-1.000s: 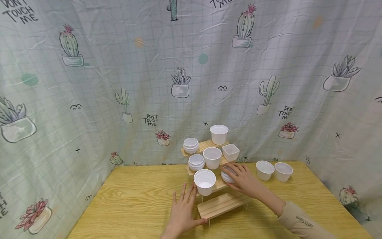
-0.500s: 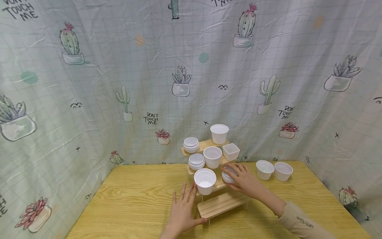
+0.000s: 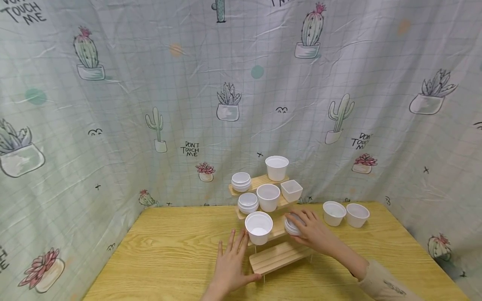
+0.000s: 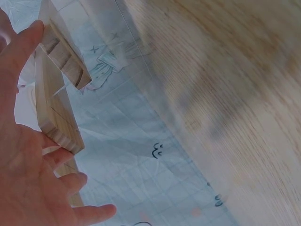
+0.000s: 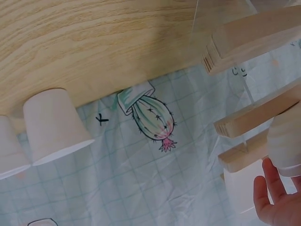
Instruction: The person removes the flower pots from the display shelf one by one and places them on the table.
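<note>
A tiered wooden stand (image 3: 280, 256) on clear supports carries white plastic pots. My right hand (image 3: 318, 234) grips a small round ribbed pot (image 3: 291, 225) at the right end of the second step from the bottom; the palm side is hidden in the head view. In the right wrist view, fingertips (image 5: 268, 172) lie against that pot's side. My left hand (image 3: 230, 269) is spread beside the stand's left end. Its thumb touches the end of the lowest step, and its fingers reach the step above, close to a larger round pot (image 3: 258, 228).
Higher steps hold two more ribbed pots, including one on top (image 3: 241, 181), a round pot (image 3: 268, 197), a square pot (image 3: 291, 190) and a tall pot (image 3: 276, 168). Two round pots, one of them nearer (image 3: 334, 213), stand on the table (image 3: 169, 242) at right. A cactus-print curtain (image 3: 241, 138) hangs behind.
My right hand has slid the small ribbed pot a little to the right along its step, away from the larger pot. The left hand stays where it was.
</note>
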{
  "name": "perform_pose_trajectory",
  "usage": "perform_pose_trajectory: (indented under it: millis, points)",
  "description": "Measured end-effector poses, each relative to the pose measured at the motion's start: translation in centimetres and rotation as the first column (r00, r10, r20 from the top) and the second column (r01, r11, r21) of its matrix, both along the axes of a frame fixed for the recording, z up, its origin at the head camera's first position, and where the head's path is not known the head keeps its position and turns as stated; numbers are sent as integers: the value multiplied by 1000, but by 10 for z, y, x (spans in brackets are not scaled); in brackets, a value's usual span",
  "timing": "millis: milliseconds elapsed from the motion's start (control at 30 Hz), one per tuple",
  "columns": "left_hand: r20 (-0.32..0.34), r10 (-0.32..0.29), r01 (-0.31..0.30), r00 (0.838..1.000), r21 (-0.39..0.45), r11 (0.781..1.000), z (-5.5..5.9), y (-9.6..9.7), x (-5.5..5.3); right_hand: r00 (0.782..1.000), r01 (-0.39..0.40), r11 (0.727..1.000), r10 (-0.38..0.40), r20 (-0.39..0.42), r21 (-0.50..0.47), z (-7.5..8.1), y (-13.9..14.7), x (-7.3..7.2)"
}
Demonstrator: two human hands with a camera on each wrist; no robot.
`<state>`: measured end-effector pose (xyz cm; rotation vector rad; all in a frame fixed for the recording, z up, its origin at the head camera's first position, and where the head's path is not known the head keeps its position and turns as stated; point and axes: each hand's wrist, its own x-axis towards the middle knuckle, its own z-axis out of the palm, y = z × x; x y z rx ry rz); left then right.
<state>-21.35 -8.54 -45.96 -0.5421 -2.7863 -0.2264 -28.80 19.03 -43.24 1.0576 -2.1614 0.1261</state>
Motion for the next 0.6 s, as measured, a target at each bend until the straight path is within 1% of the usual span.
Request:
perform_pose_trajectory:
  millis: [300, 500, 600]
  points:
    - [10, 1, -1, 1000, 4, 1000, 0, 1, 0, 1000, -14, 1000, 14, -24, -16, -1, 6, 6]
    - [9, 2, -2, 1000, 8, 1000, -1, 0, 0, 999, 21, 1000, -21, -24, -8, -1, 9, 10]
    - [7, 2, -2, 1000, 8, 1000, -1, 0, -1, 1000, 22, 1000, -22, -21, -5, -1, 11, 12]
